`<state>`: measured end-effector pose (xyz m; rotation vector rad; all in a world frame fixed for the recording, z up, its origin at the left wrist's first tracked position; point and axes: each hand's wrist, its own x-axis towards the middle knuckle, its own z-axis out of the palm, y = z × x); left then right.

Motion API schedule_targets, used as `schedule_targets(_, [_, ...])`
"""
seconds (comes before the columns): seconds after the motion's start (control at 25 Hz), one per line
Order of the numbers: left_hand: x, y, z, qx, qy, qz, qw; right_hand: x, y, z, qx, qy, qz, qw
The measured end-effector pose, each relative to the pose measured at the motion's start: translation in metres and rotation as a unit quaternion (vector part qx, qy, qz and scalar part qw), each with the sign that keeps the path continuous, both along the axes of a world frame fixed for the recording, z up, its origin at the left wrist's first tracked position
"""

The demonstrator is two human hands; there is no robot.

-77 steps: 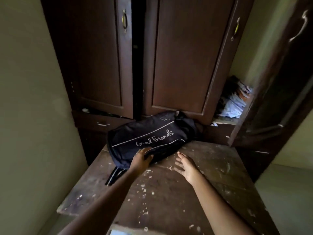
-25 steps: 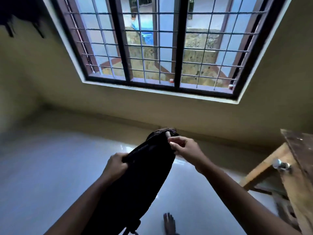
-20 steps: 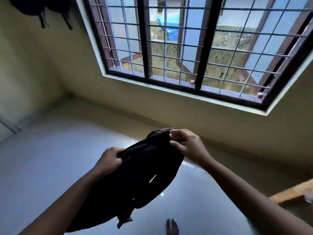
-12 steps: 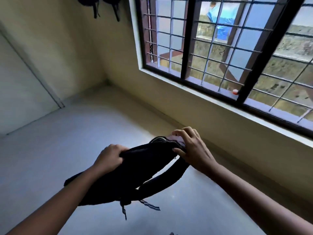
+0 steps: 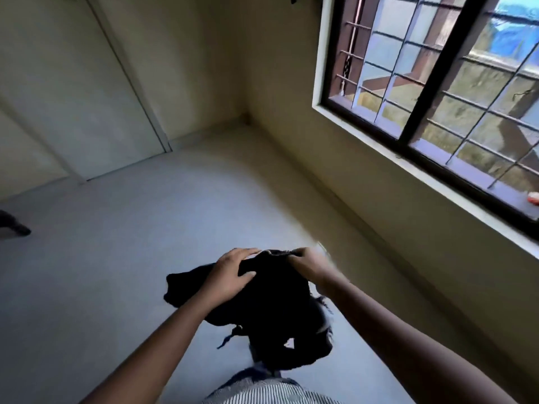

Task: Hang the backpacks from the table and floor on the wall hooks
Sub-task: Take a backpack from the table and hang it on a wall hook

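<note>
Mid-air in front of the person: a black fabric backpack [image 5: 271, 301], off the ground and above the pale smooth floor [image 5: 116, 258], w/ both hands on its upper end. The L hand [image 5: 230, 275] sits on the near-left part of the top; its fingers reach over the upper edge and the thumb lies across the near face, so it clasps a fold of cloth. The R hand [image 5: 309, 265] is just beside it, fingers curled tight on the top rim, but it's too dark to tell if that's a zip or a carry loop. Hands are close together, approx level, not touching. The bag's body sags down toward the person, one corner flops out left, and a thin strap end [image 5: 229, 339] dangles underneath. The straps at lower right are blurred. A striped grey-white garment [image 5: 271, 389] shows at the bottom edge. On the right is a dark-framed window w/ metal grille [image 5: 423, 91] in a cream wall [image 5: 277, 83], w/ a small orange-white item [image 5: 533, 197] on the sill. A pale door panel [image 5: 87, 97] is on the left. A dark object [image 5: 13, 225] lies on the floor at the far left, cut off.
</note>
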<state>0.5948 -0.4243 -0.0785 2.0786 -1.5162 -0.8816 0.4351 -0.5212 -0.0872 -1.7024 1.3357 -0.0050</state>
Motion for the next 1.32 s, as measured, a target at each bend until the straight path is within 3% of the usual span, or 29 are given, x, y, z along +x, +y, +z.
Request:
schedule_targets(0.12, [0.022, -0.015, 0.011, 0.022, 0.218, 0.177, 0.960, 0.071, -0.009, -0.015, 0.128, -0.043, -0.041, 0.990])
schedule_targets(0.2, [0.046, -0.027, 0.011, 0.034, 0.247, 0.228, 0.941, 0.108, -0.028, -0.015, 0.192, -0.108, -0.107, 0.969])
schedule_targets(0.36, [0.096, -0.056, 0.008, 0.077, 0.298, 0.229, 0.923, 0.153, -0.071, 0.004, 0.277, -0.240, -0.188, 0.911])
schedule_targets(0.52, [0.133, -0.088, 0.016, 0.118, 0.222, 0.148, 0.957, 0.179, -0.114, 0.009, 0.304, -0.258, -0.213, 0.892])
schedule_targets(0.6, [0.147, -0.115, 0.026, 0.106, 0.290, 0.135, 0.942, 0.200, -0.141, 0.004, 0.324, -0.268, -0.213, 0.882])
schedule_targets(0.68, [0.156, -0.140, 0.037, 0.065, 0.405, 0.175, 0.895, 0.219, -0.158, 0.000, 0.352, -0.303, -0.225, 0.856])
schedule_targets(0.8, [0.185, -0.189, 0.044, 0.015, 0.503, 0.274, 0.819, 0.251, -0.198, -0.002, 0.365, -0.313, -0.153, 0.863])
schedule_targets(0.92, [0.220, -0.242, 0.059, 0.018, 0.523, 0.381, 0.762, 0.282, -0.257, 0.003, 0.362, -0.318, -0.054, 0.875])
schedule_targets(1.04, [0.261, -0.285, 0.072, -0.015, 0.514, 0.443, 0.734, 0.312, -0.304, 0.000, 0.367, -0.314, 0.037, 0.875])
schedule_targets(1.2, [0.304, -0.319, 0.081, -0.070, 0.538, 0.490, 0.682, 0.353, -0.348, -0.001, 0.322, -0.237, 0.214, 0.891])
schedule_targets(1.32, [0.324, -0.342, 0.084, -0.086, 0.556, 0.510, 0.651, 0.395, -0.380, 0.011, 0.282, -0.187, 0.276, 0.899])
